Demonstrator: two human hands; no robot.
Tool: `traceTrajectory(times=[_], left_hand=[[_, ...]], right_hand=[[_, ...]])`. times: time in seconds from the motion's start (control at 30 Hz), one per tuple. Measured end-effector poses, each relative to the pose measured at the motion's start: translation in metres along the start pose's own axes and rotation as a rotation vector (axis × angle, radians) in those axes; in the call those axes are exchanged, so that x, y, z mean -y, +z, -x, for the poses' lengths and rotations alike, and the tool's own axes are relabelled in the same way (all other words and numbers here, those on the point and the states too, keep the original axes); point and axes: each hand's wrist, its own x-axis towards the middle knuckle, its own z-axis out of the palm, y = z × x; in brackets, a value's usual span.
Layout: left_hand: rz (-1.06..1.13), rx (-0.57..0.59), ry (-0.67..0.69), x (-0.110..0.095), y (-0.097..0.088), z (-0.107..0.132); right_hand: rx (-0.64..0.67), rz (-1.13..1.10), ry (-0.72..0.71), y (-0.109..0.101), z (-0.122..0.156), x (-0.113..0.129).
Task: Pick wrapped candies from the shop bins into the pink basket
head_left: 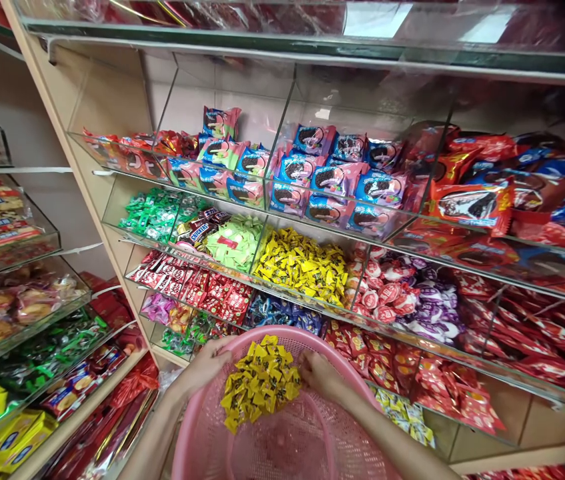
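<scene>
— A sweet shop wall: slanted shelves of clear bins (282,120), all full of wrapped candy. Where's yours?
— In the pink basket (197,427), low in front of the shelves. The yellow candies (261,383) sit heaped at its far edge.
— And your hands?
— My left hand (207,365) and right hand (319,375) flank the heap. Each grip is half-curled and loose, cupping wrappers, not clenched. Pressing from both sides keeps the pile together, I'd say. The matching yellow bin (302,267) lies just above.
</scene>
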Motion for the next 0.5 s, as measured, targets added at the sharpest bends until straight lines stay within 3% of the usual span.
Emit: traceTrajectory(times=[0.13,0.3,0.4,0.5], left_hand=[[0.041,0.019,0.012,-0.001,0.0,0.001],[0.053,0.036,0.054,0.005,0.0,-0.001],[0.052,0.023,0.043,0.012,0.001,-0.004],[0.064,0.016,0.033,0.02,0.003,-0.005]], right_hand=[[-0.044,0.215,-0.052,-0.033,0.01,0.02],[-0.045,0.233,-0.262,-0.118,0.024,0.08],[-0.278,0.27,-0.306,-0.162,0.012,0.113],[-0.493,0.413,-0.253,-0.18,-0.017,0.126]])
